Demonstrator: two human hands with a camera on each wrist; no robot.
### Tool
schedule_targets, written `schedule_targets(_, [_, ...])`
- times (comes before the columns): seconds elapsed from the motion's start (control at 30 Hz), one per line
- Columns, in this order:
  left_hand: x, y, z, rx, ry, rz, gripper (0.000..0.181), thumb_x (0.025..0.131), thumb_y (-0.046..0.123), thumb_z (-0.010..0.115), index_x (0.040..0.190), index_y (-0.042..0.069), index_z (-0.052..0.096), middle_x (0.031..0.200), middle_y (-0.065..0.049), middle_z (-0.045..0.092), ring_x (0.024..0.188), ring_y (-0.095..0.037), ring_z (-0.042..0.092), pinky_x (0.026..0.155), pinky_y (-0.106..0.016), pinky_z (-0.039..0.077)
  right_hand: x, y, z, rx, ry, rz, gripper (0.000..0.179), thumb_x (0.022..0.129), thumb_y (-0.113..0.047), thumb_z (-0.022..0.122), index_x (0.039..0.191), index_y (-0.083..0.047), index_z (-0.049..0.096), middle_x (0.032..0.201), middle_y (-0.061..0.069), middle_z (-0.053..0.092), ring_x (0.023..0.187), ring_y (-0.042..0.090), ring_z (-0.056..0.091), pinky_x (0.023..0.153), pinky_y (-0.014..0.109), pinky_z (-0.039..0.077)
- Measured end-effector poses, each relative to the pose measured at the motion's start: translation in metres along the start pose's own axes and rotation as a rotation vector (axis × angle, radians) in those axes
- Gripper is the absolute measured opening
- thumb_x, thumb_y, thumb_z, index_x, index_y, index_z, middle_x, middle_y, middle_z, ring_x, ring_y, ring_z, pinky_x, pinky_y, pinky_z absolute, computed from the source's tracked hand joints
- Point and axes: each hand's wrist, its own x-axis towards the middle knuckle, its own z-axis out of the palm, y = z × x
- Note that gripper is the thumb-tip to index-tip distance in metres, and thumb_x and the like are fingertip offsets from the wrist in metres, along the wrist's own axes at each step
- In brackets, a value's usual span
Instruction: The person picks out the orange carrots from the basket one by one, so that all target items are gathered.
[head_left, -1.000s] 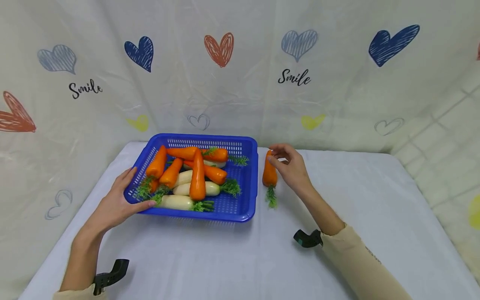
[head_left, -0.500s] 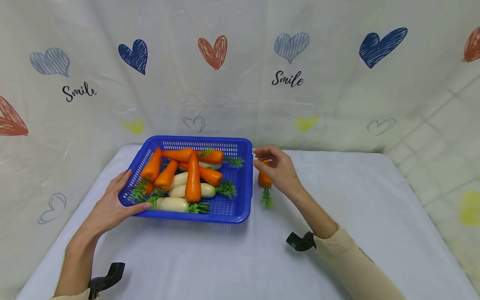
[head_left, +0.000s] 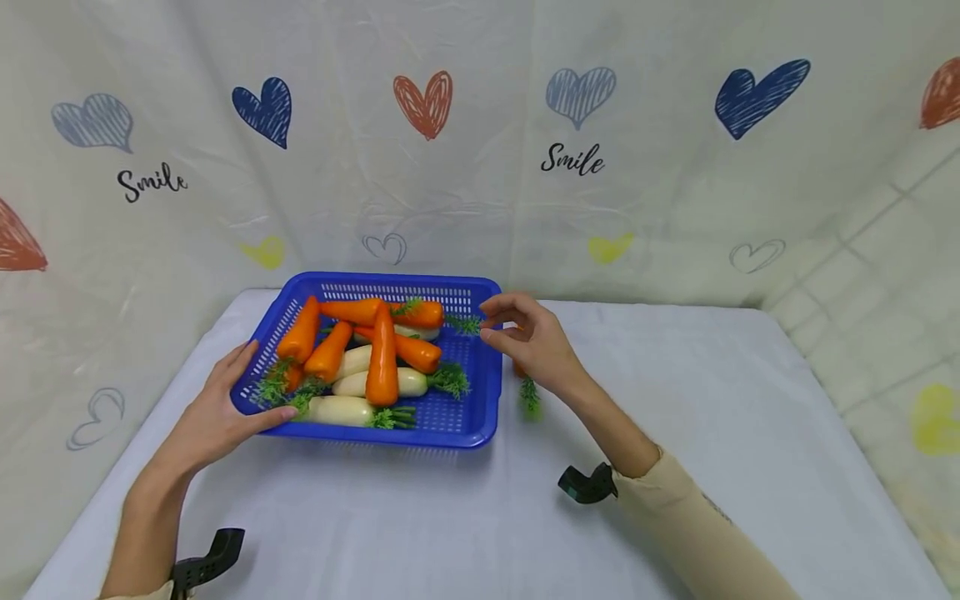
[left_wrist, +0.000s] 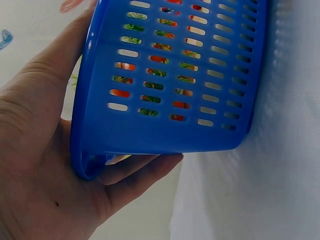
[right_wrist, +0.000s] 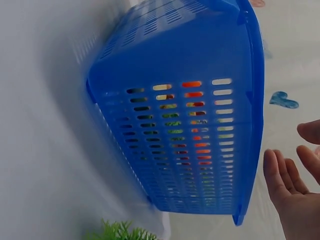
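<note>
The basket [head_left: 482,400], on the surface [head_left: 360,525] between left hand [head_left: 213,425] and right hand [head_left: 536,337], will, I judge, be stiff, light and slippery, best held by its rim [head_left: 442,437]; blue and slotted, it holds carrots [head_left: 383,362] and radishes [head_left: 337,410]. Left fingers grip the rim; right fingers, loosely curved at the opposite side, pinch nothing.

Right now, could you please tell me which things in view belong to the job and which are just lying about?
Likely the job's:
blue basket, held by the left grip
carrots and white radishes in it
lone carrot beside it, mostly behind the right grip

Likely incidental:
heart-print backdrop
white tablecloth
black wrist devices
</note>
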Motion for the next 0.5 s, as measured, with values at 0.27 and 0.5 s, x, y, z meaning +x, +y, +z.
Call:
schedule_targets(0.27, [-0.002, 0.001, -0.001, 0.017, -0.002, -0.008, 0.120, 0.088, 0.054, 0.077, 0.169, 0.021, -0.005, 0.173, -0.028, -0.006, 0.143, -0.061, 0.026, 0.108, -0.085, 0.029, 0.004, 0.001, 0.009, 0.024, -0.074, 0.040, 0.035, 0.097, 0.001, 0.067, 0.131, 0.002, 0.057, 0.133, 0.022, 0.056, 0.117, 0.037, 0.066, 0.097, 0.024, 0.060])
schedule_targets(0.5, [-0.001, 0.002, -0.001, 0.012, -0.003, -0.014, 0.120, 0.088, 0.053, 0.077, 0.169, 0.022, -0.005, 0.173, -0.028, -0.006, 0.144, -0.062, 0.024, 0.108, -0.085, 0.029, 0.007, 0.002, 0.012, 0.001, -0.087, 0.069, 0.036, 0.098, -0.001, 0.068, 0.132, 0.000, 0.057, 0.134, 0.019, 0.058, 0.121, 0.042, 0.066, 0.097, 0.029, 0.062])
